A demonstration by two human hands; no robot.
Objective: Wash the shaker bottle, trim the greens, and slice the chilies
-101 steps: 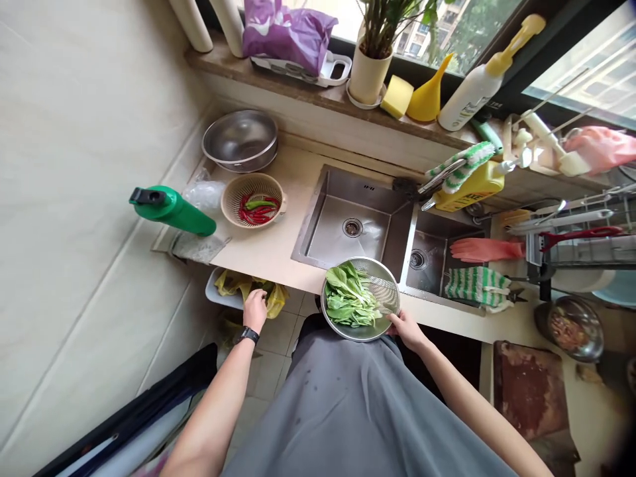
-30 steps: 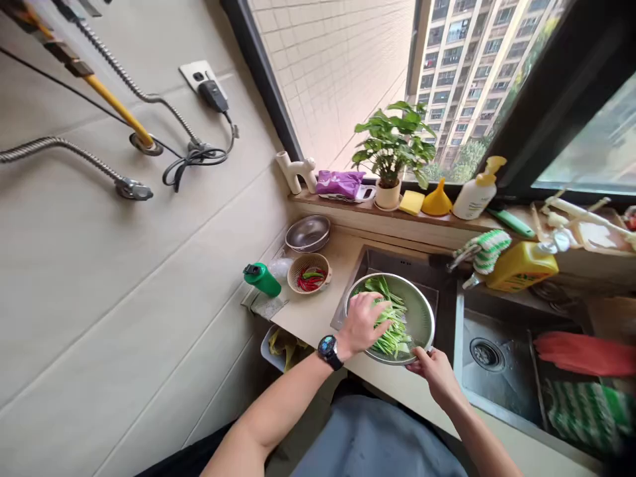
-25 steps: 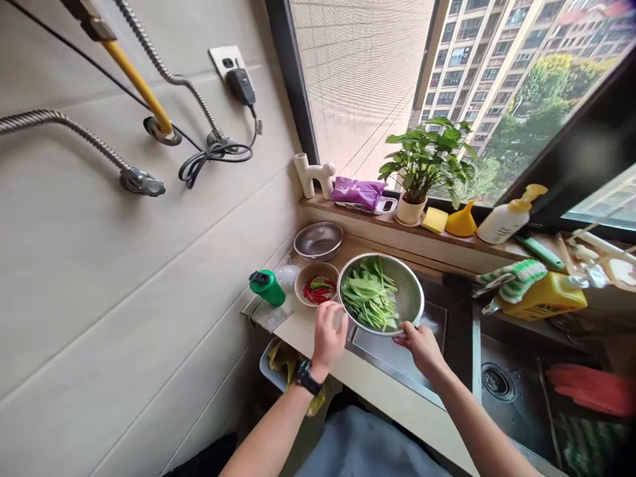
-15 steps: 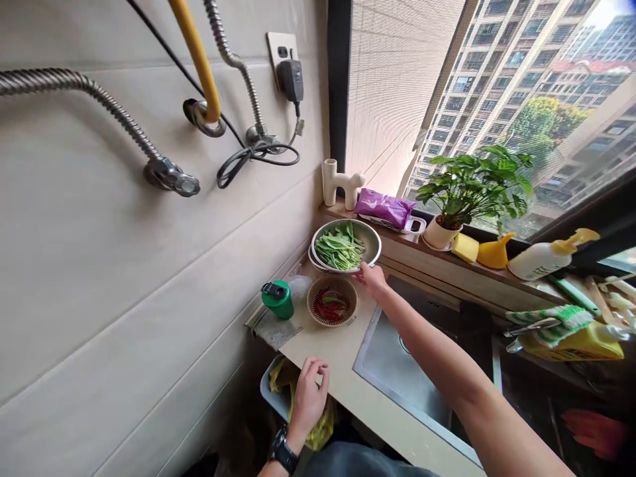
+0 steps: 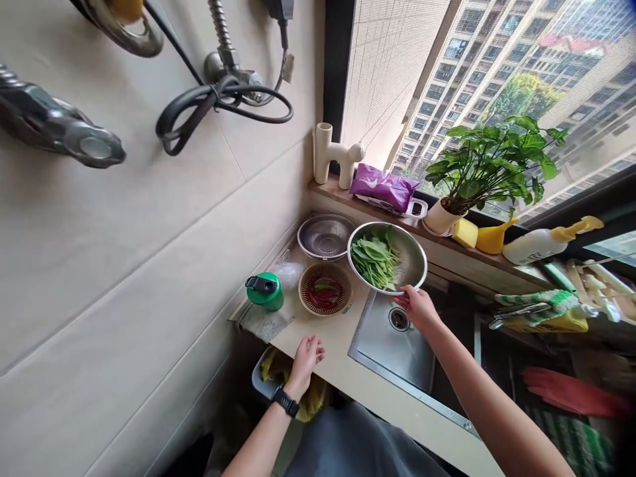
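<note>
The right hand [image 5: 418,308] clamps its fingers [image 5: 402,298] on the rim of a steel colander [image 5: 415,255] of leafy greens [image 5: 373,260], not yet set down, raised over the desk [image 5: 330,351] beside a basket of red chilies [image 5: 324,289], while the left hand [image 5: 305,363] hangs open, its fingers apart.

Right hand [image 5: 416,308] curled, left hand [image 5: 305,361] open

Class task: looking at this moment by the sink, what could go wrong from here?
The right hand holds the steel bowl of leafy greens by its rim alone, so it might tip and drop greens into the sink. A slip could also knock the basket of red chillies right beside it.
</note>
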